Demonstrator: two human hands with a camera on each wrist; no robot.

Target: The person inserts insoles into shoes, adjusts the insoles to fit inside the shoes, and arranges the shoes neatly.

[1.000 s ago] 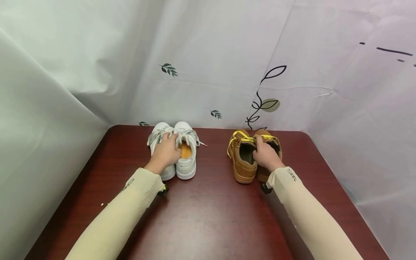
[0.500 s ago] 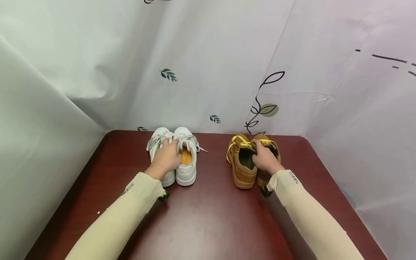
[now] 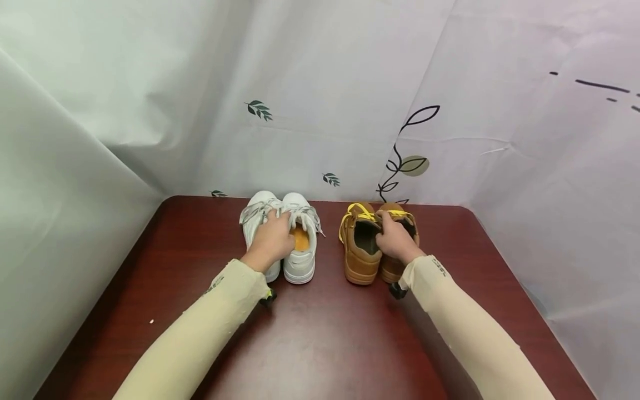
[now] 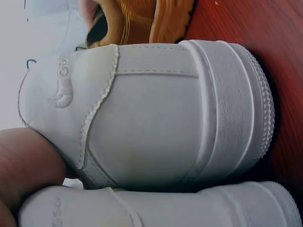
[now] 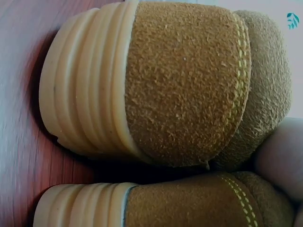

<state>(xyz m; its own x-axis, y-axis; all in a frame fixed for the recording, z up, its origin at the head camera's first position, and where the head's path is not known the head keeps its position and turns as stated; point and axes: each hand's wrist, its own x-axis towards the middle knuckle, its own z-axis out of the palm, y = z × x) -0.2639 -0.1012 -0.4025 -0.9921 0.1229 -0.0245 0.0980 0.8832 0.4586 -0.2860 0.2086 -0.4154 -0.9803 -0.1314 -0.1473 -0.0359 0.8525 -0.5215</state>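
A pair of white sneakers point(image 3: 300, 268) stands side by side on the table, toes toward the back, with grey laces and an orange insole. My left hand point(image 3: 272, 243) grips the pair where their inner sides meet. To the right stands a pair of brown suede shoes point(image 3: 361, 268) with yellow laces. My right hand point(image 3: 397, 243) pinches their adjoining sides, thumb inside the left shoe's opening. Both heels rest low at the tabletop in the wrist views, where the white heel point(image 4: 147, 123) and brown heel point(image 5: 184, 80) fill the picture. Fingertips are mostly hidden inside the shoes.
The dark red table point(image 3: 320, 339) has rounded back corners. Pale curtains point(image 3: 320, 100) with leaf prints enclose its back and sides. A small white speck point(image 3: 152, 321) lies on the left of the tabletop. A narrow strip of table separates the two pairs.
My left hand has shifted the white sneakers right, and my right hand has shifted the brown shoes left. The gap between the pairs is narrower. Both holds look unchanged.
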